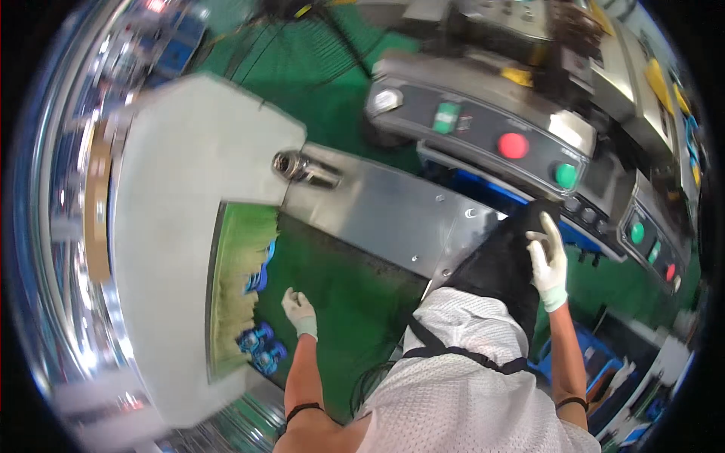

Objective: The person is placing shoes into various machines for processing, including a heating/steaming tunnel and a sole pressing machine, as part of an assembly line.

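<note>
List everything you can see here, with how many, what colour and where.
conveyor belt: one, dark green, centre
blue parts: a few, at the belt's left edge
machine housing: one, pale grey, left
steel plate: one, silver, above the belt
control panel: one, grey, upper right
red button: one, on the panel
green button: one, beside the red
black fabric: one, right of centre
left hand: white glove, over the belt
right hand: white glove, on the black fabric
</note>
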`<state>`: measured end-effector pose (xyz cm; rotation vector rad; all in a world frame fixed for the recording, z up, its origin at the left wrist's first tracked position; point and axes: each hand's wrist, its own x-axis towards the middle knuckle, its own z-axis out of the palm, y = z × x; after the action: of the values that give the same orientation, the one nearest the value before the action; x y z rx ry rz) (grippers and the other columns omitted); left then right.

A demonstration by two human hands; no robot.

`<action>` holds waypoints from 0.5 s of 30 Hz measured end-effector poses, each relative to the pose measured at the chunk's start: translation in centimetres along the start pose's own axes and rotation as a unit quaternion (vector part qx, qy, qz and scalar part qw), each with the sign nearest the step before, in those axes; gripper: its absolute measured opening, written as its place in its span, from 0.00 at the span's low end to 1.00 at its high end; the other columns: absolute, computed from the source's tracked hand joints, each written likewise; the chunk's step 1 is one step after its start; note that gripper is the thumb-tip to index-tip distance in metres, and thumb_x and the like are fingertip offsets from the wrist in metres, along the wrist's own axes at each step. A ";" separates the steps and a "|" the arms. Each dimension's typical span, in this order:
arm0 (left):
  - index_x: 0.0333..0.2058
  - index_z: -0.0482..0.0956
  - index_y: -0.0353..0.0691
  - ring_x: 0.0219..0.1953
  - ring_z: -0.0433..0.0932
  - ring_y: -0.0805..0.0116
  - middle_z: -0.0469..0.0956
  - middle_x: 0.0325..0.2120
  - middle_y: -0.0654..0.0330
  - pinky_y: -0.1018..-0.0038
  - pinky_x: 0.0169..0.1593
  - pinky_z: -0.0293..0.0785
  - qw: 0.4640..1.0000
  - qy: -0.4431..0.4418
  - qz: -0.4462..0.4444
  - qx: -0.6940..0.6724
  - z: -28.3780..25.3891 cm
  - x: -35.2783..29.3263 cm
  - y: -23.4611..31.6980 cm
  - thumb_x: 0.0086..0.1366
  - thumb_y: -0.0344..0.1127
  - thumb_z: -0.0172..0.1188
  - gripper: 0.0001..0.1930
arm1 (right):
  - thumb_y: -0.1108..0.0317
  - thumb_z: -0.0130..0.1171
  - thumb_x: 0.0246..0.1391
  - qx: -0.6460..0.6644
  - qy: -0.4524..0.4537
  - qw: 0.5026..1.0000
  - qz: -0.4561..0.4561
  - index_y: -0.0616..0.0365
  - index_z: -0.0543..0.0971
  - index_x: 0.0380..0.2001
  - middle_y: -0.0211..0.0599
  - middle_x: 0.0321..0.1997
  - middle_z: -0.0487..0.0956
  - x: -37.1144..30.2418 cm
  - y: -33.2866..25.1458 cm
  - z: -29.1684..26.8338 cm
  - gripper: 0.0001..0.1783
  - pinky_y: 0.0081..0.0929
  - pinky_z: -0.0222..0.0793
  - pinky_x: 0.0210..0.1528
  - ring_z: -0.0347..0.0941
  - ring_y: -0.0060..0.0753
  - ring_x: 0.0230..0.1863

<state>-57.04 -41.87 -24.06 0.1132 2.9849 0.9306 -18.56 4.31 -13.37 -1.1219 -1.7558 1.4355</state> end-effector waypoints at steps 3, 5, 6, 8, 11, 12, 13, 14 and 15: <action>0.62 0.68 0.36 0.52 0.75 0.46 0.71 0.54 0.44 0.54 0.56 0.75 0.954 0.135 -0.053 0.263 -6.1 -3.0 -11.1 0.65 0.34 0.66 0.29 | 0.73 0.53 0.68 -0.019 -0.036 0.999 0.029 0.61 0.63 0.72 0.38 0.65 0.73 1.0 0.7 0.8 0.31 0.20 0.73 0.50 0.76 0.23 0.49; 0.64 0.66 0.40 0.57 0.72 0.38 0.70 0.57 0.43 0.49 0.57 0.73 0.920 0.171 -0.143 0.322 -10.4 -5.3 -14.3 0.64 0.37 0.67 0.32 | 0.72 0.53 0.69 -0.067 -0.066 0.993 0.072 0.59 0.63 0.72 0.37 0.59 0.78 1.2 -0.5 1.6 0.30 0.17 0.72 0.45 0.74 0.18 0.42; 0.67 0.64 0.45 0.58 0.71 0.37 0.68 0.60 0.42 0.48 0.57 0.74 0.912 0.156 -0.241 0.292 -12.4 -5.8 -15.7 0.64 0.44 0.68 0.35 | 0.71 0.53 0.69 -0.087 -0.070 0.992 0.059 0.58 0.64 0.72 0.35 0.52 0.81 1.2 -0.7 1.8 0.30 0.17 0.71 0.43 0.71 0.16 0.37; 0.69 0.61 0.44 0.57 0.73 0.36 0.67 0.62 0.41 0.48 0.57 0.75 0.843 0.206 -0.347 0.356 -15.0 -6.3 -20.2 0.64 0.58 0.65 0.41 | 0.71 0.54 0.69 -0.132 -0.098 0.985 0.052 0.58 0.64 0.72 0.33 0.50 0.80 1.4 -2.1 2.5 0.30 0.16 0.70 0.43 0.71 0.15 0.38; 0.71 0.58 0.37 0.61 0.71 0.36 0.66 0.64 0.38 0.48 0.60 0.73 0.865 0.225 -0.378 0.243 -16.8 -4.0 -25.7 0.66 0.62 0.63 0.46 | 0.72 0.55 0.68 -0.164 -0.133 0.976 0.059 0.59 0.64 0.72 0.31 0.49 0.80 1.9 -4.2 3.0 0.31 0.16 0.70 0.48 0.72 0.15 0.42; 0.70 0.59 0.35 0.63 0.70 0.38 0.67 0.63 0.34 0.49 0.63 0.72 0.914 0.267 -0.258 0.166 -21.5 -5.1 -32.3 0.67 0.59 0.62 0.44 | 0.73 0.56 0.68 -0.160 -0.169 0.972 0.041 0.59 0.64 0.72 0.31 0.49 0.80 3.2 -3.8 3.9 0.31 0.18 0.70 0.52 0.73 0.16 0.45; 0.69 0.60 0.33 0.63 0.71 0.39 0.68 0.62 0.32 0.51 0.63 0.72 0.905 0.280 -0.296 0.124 -17.9 -2.8 -31.1 0.68 0.55 0.62 0.41 | 0.73 0.57 0.68 -0.200 -0.159 0.967 0.020 0.59 0.63 0.72 0.30 0.49 0.80 3.4 -4.0 3.2 0.31 0.19 0.70 0.55 0.74 0.17 0.48; 0.67 0.61 0.26 0.60 0.73 0.36 0.70 0.59 0.29 0.50 0.61 0.73 0.896 0.294 -0.327 0.058 -17.2 -1.9 -31.0 0.69 0.51 0.62 0.39 | 0.73 0.57 0.68 -0.207 -0.163 0.965 0.013 0.59 0.64 0.72 0.30 0.49 0.80 3.7 -3.8 2.8 0.31 0.20 0.69 0.57 0.74 0.18 0.50; 0.62 0.64 0.21 0.56 0.76 0.32 0.73 0.54 0.27 0.47 0.57 0.76 0.833 0.327 -0.422 0.144 -18.1 -1.5 -32.4 0.70 0.48 0.62 0.36 | 0.73 0.57 0.68 -0.203 -0.175 0.963 0.004 0.60 0.64 0.71 0.31 0.49 0.80 4.3 -3.4 3.0 0.31 0.20 0.69 0.59 0.74 0.19 0.52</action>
<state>-58.25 -78.85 -27.62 -1.6799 3.0602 0.4272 -23.91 6.54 -10.99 -1.1208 -2.3786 1.3779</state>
